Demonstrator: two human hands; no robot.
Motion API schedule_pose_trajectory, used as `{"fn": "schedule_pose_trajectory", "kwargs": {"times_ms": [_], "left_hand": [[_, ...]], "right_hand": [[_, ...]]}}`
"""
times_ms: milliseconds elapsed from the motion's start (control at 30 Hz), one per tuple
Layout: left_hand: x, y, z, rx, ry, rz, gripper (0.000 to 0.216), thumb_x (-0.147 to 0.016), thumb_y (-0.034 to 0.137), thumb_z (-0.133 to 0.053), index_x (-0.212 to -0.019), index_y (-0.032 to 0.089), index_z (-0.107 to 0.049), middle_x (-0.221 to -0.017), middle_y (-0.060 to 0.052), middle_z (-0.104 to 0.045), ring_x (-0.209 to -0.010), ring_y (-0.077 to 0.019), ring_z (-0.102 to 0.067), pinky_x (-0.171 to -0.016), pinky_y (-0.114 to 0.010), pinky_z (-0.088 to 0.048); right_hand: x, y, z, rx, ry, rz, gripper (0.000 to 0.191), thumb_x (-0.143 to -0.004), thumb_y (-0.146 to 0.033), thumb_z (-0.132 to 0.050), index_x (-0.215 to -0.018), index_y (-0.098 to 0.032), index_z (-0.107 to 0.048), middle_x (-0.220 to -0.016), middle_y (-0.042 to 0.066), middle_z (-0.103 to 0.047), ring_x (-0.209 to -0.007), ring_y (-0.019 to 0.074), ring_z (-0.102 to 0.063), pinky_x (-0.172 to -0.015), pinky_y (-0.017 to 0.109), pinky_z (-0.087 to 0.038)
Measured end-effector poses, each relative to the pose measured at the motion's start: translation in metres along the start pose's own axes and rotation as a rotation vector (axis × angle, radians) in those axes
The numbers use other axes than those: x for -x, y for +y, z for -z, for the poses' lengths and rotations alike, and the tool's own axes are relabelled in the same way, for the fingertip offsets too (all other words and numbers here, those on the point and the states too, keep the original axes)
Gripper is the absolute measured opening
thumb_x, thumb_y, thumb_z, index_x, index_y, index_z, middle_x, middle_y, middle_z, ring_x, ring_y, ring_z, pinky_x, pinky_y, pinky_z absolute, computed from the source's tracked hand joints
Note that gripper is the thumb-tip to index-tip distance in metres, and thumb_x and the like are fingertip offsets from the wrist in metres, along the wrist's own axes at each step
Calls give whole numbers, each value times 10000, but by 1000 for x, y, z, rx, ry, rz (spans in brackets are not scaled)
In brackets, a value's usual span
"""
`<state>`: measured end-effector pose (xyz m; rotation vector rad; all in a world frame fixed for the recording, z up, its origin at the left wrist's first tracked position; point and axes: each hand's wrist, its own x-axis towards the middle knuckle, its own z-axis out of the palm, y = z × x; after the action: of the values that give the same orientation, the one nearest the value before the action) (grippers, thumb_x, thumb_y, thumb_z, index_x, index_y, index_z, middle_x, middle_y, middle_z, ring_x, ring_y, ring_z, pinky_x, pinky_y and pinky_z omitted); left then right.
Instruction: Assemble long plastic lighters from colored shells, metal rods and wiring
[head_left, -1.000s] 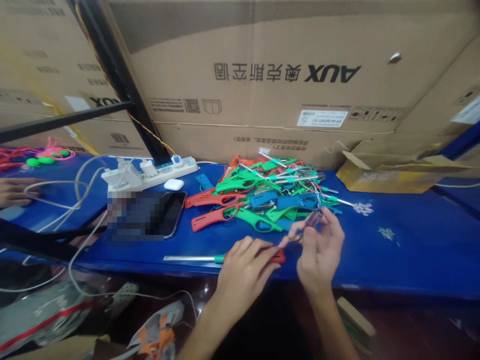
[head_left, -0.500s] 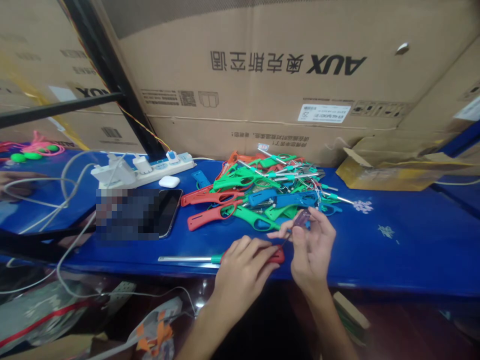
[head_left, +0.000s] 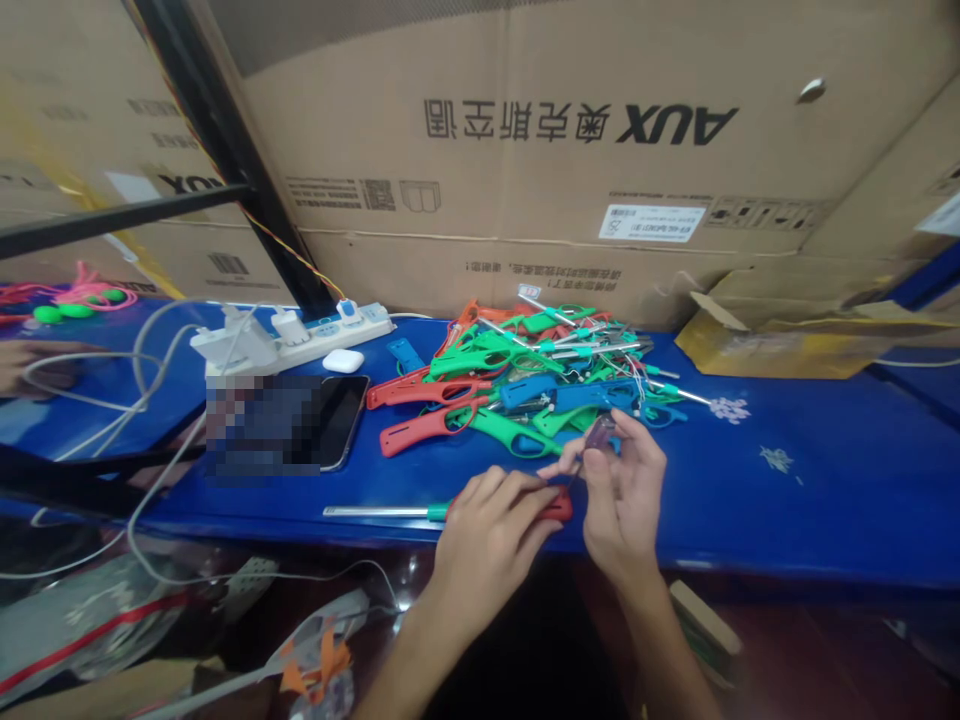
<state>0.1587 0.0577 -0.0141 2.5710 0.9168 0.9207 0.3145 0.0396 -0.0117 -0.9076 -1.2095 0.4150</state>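
Note:
My left hand (head_left: 491, 535) lies curled over the red handle of a long lighter-like tool (head_left: 390, 512) whose thin metal tube points left along the blue table's (head_left: 787, 510) front edge. My right hand (head_left: 622, 490) is closed on a small clear purple screwdriver (head_left: 596, 437), its thin tip angled down toward the red handle just right of my left fingers. Directly behind both hands sits a heap of red, green and blue plastic handles with metal tubes (head_left: 525, 385).
A phone (head_left: 341, 408), a white earbud case (head_left: 343, 361) and a power strip with chargers and cables (head_left: 292, 335) lie at left. Another person's hand (head_left: 30, 365) rests far left. Large cardboard boxes (head_left: 570, 150) wall the back; an open flat carton (head_left: 795, 340) sits at right.
My right hand with the small screwdriver has dropped slightly and come closer to the red handle. My left hand has stayed on the handle.

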Motion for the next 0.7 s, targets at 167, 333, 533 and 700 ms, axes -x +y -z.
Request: {"fn": "schedule_pose_trajectory", "kwargs": {"times_ms": [167,333,533,700], "left_hand": [[0,0,0,-6,8,-10,264,-1002,348,-644,-1259,297,-673,-1132,15,-732,-955,-196,-597,-801,-366,-458],[0,-1,0,-17,11,-32,264,-998,324,-652,-1258,289,-677,-1136,16,-735,-960,-199,-596,-796,-369,-456],[-1,-2,1,-39,21,-49,243,-1005,343,-635,-1230,272,-691,-1139,-2,-740,-963,-212,-597,-798,-374,-449],[-1,-1,1,-48,16,-49,252,-995,330,-655,-1240,280,-690,-1117,5,-738,-964,-204,-601,-793,-360,-449]], "right_hand": [[-1,0,-1,5,29,4,435,-1049,-201,-510,-1425,-410,-453,-1111,25,-483,-715,108,-656,-569,284,-610],[-2,-1,-2,43,47,45,414,-1053,-222,-498,-1426,-390,-436,-1144,38,-502,-701,107,-643,-544,272,-587],[-3,1,-1,37,45,91,389,-1059,-219,-488,-1416,-362,-432,-1119,32,-532,-704,101,-640,-558,262,-573],[-3,0,-2,12,61,84,365,-1063,-260,-488,-1410,-335,-403,-1057,24,-570,-689,111,-644,-573,271,-580]]}}
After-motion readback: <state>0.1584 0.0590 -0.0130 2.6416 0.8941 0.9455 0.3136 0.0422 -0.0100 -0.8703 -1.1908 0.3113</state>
